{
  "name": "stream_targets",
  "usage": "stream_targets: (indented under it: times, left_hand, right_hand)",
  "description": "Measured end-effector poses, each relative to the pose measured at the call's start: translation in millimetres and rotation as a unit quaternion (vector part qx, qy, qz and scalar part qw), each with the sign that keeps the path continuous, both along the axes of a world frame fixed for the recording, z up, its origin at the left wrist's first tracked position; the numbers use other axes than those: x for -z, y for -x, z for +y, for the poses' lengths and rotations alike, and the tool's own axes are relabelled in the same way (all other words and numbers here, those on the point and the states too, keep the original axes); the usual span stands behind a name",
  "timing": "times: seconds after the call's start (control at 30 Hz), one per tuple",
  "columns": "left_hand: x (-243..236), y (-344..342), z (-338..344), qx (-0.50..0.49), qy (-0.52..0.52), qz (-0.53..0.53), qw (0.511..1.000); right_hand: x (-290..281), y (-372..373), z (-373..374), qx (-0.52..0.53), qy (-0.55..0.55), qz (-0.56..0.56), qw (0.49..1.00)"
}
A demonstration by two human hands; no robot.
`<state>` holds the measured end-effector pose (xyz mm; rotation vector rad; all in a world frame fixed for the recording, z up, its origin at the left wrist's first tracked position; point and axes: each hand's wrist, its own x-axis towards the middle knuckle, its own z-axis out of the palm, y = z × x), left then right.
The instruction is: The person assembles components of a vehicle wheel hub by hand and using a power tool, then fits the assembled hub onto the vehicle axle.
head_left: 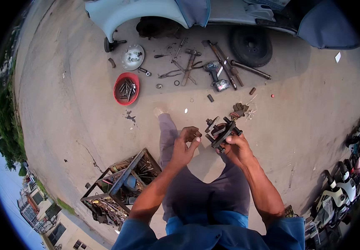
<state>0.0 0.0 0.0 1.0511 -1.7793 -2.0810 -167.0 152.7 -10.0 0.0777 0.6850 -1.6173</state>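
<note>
The person stands on the grey concrete ground point(63, 108) and looks down. Both hands are up in front of the body. The right hand point(237, 146) is closed around a dark metal part with bolts sticking out point(221, 132), held up close, likely so it is easy to see and work on. It looks black and greasy, with a flat bar across it and short round studs. The left hand point(186, 143) is just beside it, not touching it, with its fingertips pinched together as if on something tiny; I cannot tell what.

Down by the person's left leg stands an open metal toolbox full of rusty tools point(121, 183).

Farther out lies a red round bowl of metal bits point(126, 88), then a white round dish point(132, 56), hammers and wrenches point(188, 64) and a cordless drill point(216, 75), spread out within reach. Beyond them a black wheel point(251, 45) lies next to a pale blue car body point(146, 12).
</note>
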Motion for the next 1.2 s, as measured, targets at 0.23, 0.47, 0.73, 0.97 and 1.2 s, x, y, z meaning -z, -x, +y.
stream_targets:
  times: [0.23, 0.47, 0.73, 0.97, 1.2]
  left_hand:
    - [55.6, -91.6, 119.8, 0.167, 0.033, -0.059, 0.984]
    - [-75.7, -202.0, 78.1, 0.027, -0.094, -0.288, 0.953]
    - [40.4, -97.0, -60.6, -0.109, -0.149, -0.158, 0.97]
    - [244.0, 68.4, -255.1, -0.101, -0.105, -0.048, 0.988]
    - [306.3, 136.0, -322.5, -0.208, -0.12, 0.072, 0.968]
  right_hand:
    - [85.3, -70.6, 50.8, 0.251, -0.307, -0.125, 0.91]
    - [71.3, -150.2, -8.0, 0.223, -0.343, -0.207, 0.889]
    - [112.9, -111.3, -158.4, 0.174, -0.216, -0.179, 0.944]
    - [228.9, -9.0, -284.7, 0.185, -0.114, -0.072, 0.973]
    - [299.0, 31.0, -365.9, 0.187, -0.048, 0.03, 0.981]
